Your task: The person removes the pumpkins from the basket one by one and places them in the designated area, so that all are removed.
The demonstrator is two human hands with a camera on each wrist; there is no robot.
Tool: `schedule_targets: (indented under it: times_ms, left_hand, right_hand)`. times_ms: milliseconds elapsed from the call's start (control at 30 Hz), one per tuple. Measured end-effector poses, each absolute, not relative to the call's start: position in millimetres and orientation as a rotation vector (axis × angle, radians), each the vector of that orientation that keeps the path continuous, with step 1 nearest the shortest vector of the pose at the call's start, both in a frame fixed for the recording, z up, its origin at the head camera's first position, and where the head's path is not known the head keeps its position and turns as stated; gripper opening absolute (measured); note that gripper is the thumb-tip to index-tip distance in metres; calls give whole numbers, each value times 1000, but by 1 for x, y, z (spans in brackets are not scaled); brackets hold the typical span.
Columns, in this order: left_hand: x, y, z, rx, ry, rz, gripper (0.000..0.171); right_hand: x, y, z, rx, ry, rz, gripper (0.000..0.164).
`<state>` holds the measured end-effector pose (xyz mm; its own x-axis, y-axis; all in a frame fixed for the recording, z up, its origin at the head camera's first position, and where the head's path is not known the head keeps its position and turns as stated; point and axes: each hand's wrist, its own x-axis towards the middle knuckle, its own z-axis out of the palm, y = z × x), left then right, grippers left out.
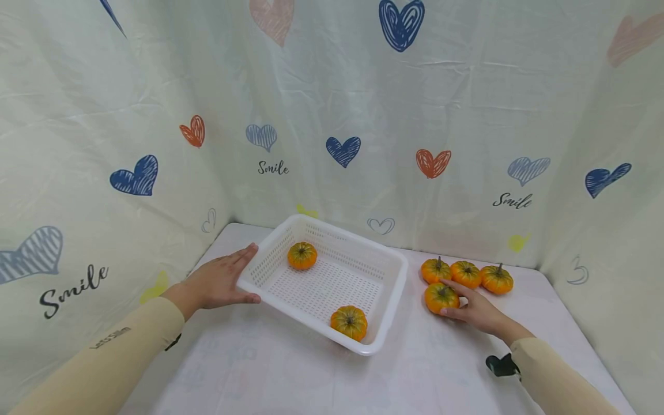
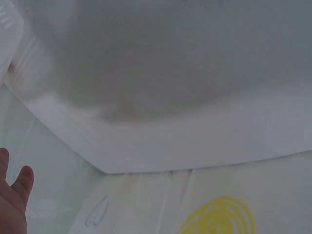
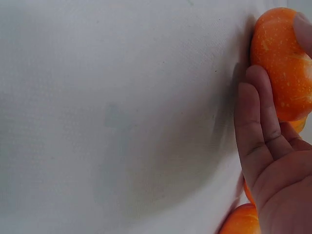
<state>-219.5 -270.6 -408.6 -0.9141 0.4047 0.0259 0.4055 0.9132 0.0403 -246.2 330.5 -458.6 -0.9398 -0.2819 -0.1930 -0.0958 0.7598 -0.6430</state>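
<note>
A white perforated plastic basket [image 1: 332,274] stands slanted on the table. Two small orange pumpkins are inside, one pumpkin [image 1: 302,255] at the back left, another pumpkin [image 1: 349,323] in the front right corner. At the basket's left end is my left hand [image 1: 220,279], fingers straight and thumb spread, fingertips right at the rim. To the basket's right, my right hand [image 1: 479,308] holds a pumpkin [image 1: 440,298] between thumb and fingers. The right wrist view shows the thumb on this orange pumpkin [image 3: 278,58], with the fingers along its side.
Behind the held pumpkin, a stemmed pumpkin [image 1: 434,270], a middle pumpkin [image 1: 466,274] and a right-hand pumpkin [image 1: 497,280] form a row near the table's back edge. A white cloth covers the table [image 1: 290,374]. Heart-printed curtains [image 1: 332,115] enclose the back and sides.
</note>
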Motion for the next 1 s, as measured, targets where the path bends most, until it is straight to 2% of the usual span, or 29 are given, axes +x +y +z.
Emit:
schedule_targets:
  times_ms: [1000]
  left_hand:
    - [-218,-269,-406,-621,-3082,-67,124]
  right_hand:
    - [-243,334,-461,-258,2720,-951,90]
